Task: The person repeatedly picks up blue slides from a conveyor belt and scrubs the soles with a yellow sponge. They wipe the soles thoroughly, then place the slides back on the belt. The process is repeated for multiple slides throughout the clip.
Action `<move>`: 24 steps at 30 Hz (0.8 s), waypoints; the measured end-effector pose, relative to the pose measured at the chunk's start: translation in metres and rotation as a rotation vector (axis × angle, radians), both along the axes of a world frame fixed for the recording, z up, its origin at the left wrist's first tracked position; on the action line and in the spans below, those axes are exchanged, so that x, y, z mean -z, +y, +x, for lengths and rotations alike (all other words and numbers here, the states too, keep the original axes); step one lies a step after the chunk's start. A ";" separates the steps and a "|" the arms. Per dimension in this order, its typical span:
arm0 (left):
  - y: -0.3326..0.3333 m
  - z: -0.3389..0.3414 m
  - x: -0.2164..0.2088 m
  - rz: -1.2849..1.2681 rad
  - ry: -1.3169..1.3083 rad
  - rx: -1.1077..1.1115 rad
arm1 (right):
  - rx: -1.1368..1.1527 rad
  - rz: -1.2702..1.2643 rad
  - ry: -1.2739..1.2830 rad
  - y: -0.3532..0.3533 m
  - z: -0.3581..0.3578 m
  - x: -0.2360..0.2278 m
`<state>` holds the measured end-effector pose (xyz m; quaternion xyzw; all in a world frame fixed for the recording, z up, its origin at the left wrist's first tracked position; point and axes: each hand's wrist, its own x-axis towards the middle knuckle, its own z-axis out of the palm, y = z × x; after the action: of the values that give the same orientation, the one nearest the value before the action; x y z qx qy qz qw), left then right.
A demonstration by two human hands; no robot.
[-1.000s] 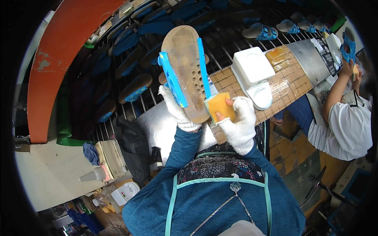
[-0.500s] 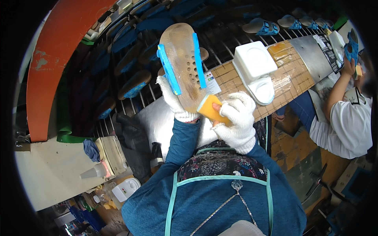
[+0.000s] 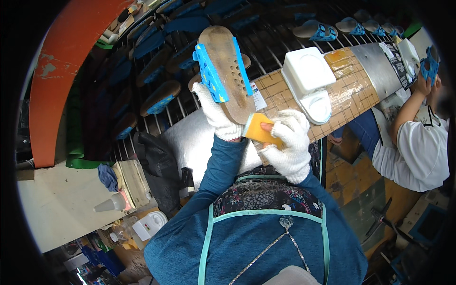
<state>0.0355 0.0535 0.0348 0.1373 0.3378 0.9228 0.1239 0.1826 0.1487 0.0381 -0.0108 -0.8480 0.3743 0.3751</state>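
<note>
Holding a sandal (image 3: pixel 227 71) with blue straps, sole side up, in the gloved left hand (image 3: pixel 217 115), fingers closed around its heel end. Pressing a yellow sponge (image 3: pixel 259 130) against that heel, just right of the left hand, with the gloved right hand (image 3: pixel 286 142) clenched on it. Beyond the right hand, a white container (image 3: pixel 308 78) on the counter (image 3: pixel 354 90).
</note>
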 end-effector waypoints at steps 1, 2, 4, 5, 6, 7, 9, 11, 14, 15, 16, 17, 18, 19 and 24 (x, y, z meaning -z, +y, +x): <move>-0.001 -0.002 0.002 0.007 -0.032 -0.029 | 0.030 -0.009 -0.014 0.003 0.004 0.005; -0.003 -0.005 0.004 0.001 -0.068 -0.057 | 0.060 -0.013 -0.027 0.007 0.008 0.010; -0.010 -0.011 0.006 0.047 -0.098 -0.096 | 0.166 -0.017 -0.098 0.022 0.021 0.018; -0.019 -0.018 0.004 0.128 -0.291 -0.016 | 0.203 -0.064 -0.074 0.031 0.026 0.021; -0.029 -0.026 0.003 0.026 -0.360 -0.092 | 0.291 -0.040 -0.068 0.041 0.032 0.024; -0.041 -0.035 0.001 0.092 -0.441 -0.013 | 0.380 -0.010 -0.058 0.054 0.038 0.026; -0.064 -0.047 -0.001 0.542 -0.596 0.469 | 0.523 0.059 -0.122 0.079 0.053 0.027; -0.079 -0.042 0.008 0.682 -0.396 0.756 | 0.613 0.150 -0.111 0.098 0.061 0.026; -0.085 -0.023 0.022 0.682 -0.219 0.601 | 0.597 0.288 -0.197 0.111 0.063 0.023; -0.085 -0.020 0.022 0.719 -0.158 0.676 | 0.578 0.343 -0.235 0.113 0.062 0.022; -0.083 -0.019 0.021 0.771 -0.160 0.627 | 0.546 0.359 -0.235 0.114 0.057 0.022; -0.082 -0.019 0.016 0.775 -0.154 0.641 | 0.551 0.415 -0.248 0.113 0.056 0.022; -0.083 -0.022 0.009 0.776 -0.158 0.666 | 0.556 0.466 -0.273 0.112 0.053 0.021; -0.083 -0.024 0.003 0.796 -0.179 0.666 | 0.560 0.516 -0.297 0.112 0.052 0.020; -0.067 -0.018 -0.007 0.231 -0.347 0.243 | 0.545 0.473 -0.443 0.108 0.054 0.007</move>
<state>0.0175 -0.0135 0.0419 0.0298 0.1846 0.9435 0.2736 0.2367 0.2566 0.0312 -0.2284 -0.9368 0.0452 0.2613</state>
